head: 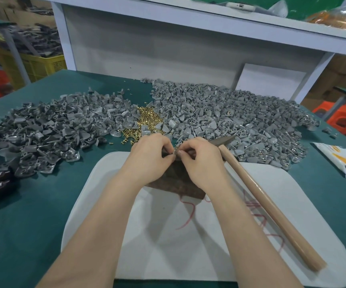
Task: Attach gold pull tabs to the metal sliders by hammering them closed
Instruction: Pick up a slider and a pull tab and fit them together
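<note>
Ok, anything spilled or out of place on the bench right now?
Only strays: a few gold pieces lie on the green table beyond the gold pile, and some grey parts sit apart from the right grey heap.

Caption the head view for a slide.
Left hand and right hand pinch a small part above a dark block, hammer lying unheld alongside, grey sliders and gold tabs heaped behind.
</note>
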Available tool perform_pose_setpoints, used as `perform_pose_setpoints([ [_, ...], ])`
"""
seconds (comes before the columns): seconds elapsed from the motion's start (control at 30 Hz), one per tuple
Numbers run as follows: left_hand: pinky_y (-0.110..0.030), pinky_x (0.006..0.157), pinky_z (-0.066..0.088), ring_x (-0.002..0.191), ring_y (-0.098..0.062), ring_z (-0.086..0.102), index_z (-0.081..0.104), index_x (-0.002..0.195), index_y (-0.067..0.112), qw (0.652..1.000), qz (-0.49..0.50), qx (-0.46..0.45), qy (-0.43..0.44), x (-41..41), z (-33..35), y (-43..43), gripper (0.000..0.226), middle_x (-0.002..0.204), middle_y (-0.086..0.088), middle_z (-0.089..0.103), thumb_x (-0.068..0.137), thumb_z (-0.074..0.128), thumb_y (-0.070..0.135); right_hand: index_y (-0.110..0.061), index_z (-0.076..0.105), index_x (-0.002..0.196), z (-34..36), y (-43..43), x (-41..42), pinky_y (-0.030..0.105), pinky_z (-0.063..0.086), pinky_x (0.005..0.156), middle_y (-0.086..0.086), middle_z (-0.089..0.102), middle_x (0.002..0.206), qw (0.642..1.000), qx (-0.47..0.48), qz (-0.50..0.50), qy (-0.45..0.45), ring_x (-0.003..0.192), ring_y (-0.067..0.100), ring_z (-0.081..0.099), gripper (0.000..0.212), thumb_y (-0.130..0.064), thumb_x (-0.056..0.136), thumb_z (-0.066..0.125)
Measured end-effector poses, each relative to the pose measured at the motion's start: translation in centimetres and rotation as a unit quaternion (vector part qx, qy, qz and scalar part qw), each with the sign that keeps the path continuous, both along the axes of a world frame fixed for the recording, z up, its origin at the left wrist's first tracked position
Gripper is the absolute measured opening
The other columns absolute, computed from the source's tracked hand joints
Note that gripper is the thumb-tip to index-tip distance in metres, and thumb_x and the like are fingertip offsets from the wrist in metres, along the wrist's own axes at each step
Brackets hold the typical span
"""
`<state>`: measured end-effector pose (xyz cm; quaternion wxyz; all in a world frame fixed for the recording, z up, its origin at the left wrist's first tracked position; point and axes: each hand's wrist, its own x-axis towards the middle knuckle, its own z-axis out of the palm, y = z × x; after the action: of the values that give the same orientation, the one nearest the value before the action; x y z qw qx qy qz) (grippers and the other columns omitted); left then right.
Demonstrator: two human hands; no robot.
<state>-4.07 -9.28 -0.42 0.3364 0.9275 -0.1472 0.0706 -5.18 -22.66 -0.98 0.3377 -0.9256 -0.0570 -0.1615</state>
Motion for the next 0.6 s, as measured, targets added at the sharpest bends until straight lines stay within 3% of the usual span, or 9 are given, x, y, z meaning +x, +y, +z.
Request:
perform_pose_setpoints([
  [0.17, -0.039, 0.085, 0.047, 0.091, -0.023, 0.056, 0.056, 0.072, 0.028, 1.000, 0.001, 0.005, -0.004, 0.02, 0.07, -0.08, 0.016, 0.081, 0.006, 0.053, 0.085, 0.066, 0.025, -0.008, 0.067, 0.088, 0.05, 0.70, -0.37, 0.032, 0.039, 0.075, 0.005, 0.058, 0.094, 0.996, -0.081, -0.017, -0.040, 0.086, 0.024, 0.055, 0.011, -0.009, 0.088, 0.057],
  [0.33, -0.037, 0.081, 0.047, 0.089, -0.024, 0.056, 0.054, 0.071, 0.028, 1.000, -0.004, -0.003, -0.004, 0.03, 0.10, -0.10, 0.020, 0.078, 0.007, 0.050, 0.084, 0.067, 0.023, -0.008, 0.065, 0.088, 0.25, 1.06, -0.49, 0.028, 0.025, 0.064, 0.006, 0.056, 0.093, 0.988, -0.144, -0.032, -0.048, 0.087, 0.025, 0.052, 0.013, -0.006, 0.087, 0.052],
  [0.6, -0.040, 0.086, 0.048, 0.090, -0.022, 0.057, 0.055, 0.070, 0.028, 1.000, 0.000, -0.006, -0.001, -0.03, 0.11, -0.07, 0.019, 0.082, 0.005, 0.057, 0.085, 0.066, 0.022, -0.008, 0.069, 0.090, 0.16, 0.73, -0.53, 0.039, 0.043, 0.080, 0.006, 0.060, 0.094, 0.996, -0.076, -0.018, -0.035, 0.087, 0.026, 0.057, 0.012, -0.007, 0.087, 0.056],
])
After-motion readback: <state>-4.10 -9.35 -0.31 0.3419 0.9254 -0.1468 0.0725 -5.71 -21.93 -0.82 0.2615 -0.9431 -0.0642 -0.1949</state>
